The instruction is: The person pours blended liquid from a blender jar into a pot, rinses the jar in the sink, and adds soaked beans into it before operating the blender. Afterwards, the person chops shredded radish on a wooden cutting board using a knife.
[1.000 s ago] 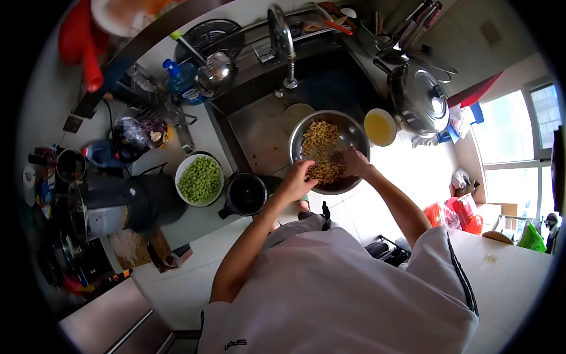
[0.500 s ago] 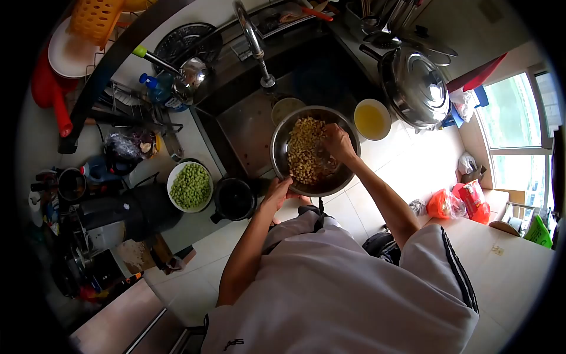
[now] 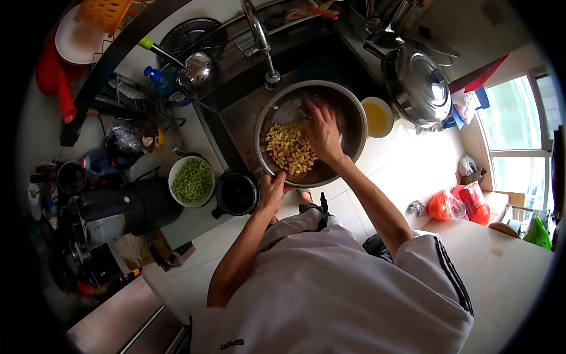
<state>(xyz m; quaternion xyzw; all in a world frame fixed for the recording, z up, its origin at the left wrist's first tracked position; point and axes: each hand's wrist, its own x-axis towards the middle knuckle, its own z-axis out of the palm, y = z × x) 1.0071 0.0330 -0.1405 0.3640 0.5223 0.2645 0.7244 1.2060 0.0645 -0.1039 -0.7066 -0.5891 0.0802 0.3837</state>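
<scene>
A large metal bowl [image 3: 348,154] is held over the front edge of the sink, with small yellowish-brown pieces [image 3: 290,148] gathered in its left part. My left hand [image 3: 272,190] grips the bowl's near-left rim, its fingers wrapped at the edge. Inside the bowl, at the right of the pieces, is my right hand [image 3: 322,131], fingers spread and slightly blurred, touching the far inner side. Right of the bowl stands a small bowl of yellow liquid [image 3: 375,117]. A white bowl of green pieces [image 3: 192,181] sits to the left, beside a black pot [image 3: 237,194].
Behind the bowl are the sink [image 3: 236,118] and the faucet [image 3: 257,29]. A lidded metal pan [image 3: 416,85] stands at the right. A ladle [image 3: 197,69] and a blue bottle [image 3: 160,82] are at the back left; a black appliance [image 3: 130,203] is at the left.
The metal bowl has come up closer to the view and tilted. My right hand has moved from among the pieces to the bowl's far side and spread open. My left hand went from inside to the rim.
</scene>
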